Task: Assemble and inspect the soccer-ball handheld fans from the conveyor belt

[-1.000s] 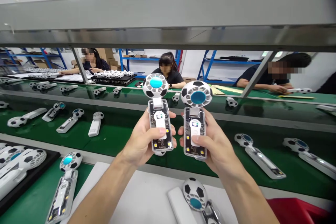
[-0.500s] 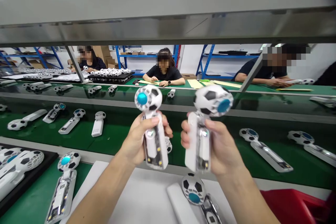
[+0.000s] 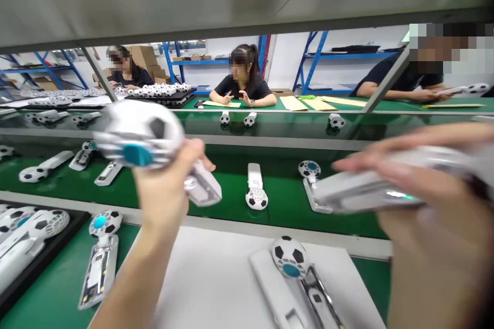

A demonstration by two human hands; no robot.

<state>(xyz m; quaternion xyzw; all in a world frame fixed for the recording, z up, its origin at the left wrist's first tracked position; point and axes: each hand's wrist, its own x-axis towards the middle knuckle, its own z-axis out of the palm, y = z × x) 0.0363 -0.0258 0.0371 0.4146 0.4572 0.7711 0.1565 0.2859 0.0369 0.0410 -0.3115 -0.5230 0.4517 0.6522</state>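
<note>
My left hand [image 3: 170,180] is closed round a soccer-ball handheld fan [image 3: 162,123], its round head tilted left with a blue centre and its clear-fronted handle pointing right and down. Closer to the camera, my right hand [image 3: 432,195] grips another handheld fan [image 3: 355,190], lying almost level with a small light glowing on its handle; motion blurs it and its head is not plainly seen. Below them on a white sheet [image 3: 208,272] lie a fan with a ball head [image 3: 289,257], a white handle shell [image 3: 270,288] and an opened handle with its inner parts showing.
A green conveyor belt [image 3: 219,190] carries several fans across. At the left are a black tray [image 3: 46,252] of fans and a clear-handled fan [image 3: 100,262]. A grey shelf [image 3: 231,0] hangs overhead. Several people sit at the far bench [image 3: 270,108].
Both hands have moved apart, the left one leftward with its fan turned over, the right one rightward and nearer with its fan tipped level. The view has shifted slightly.
</note>
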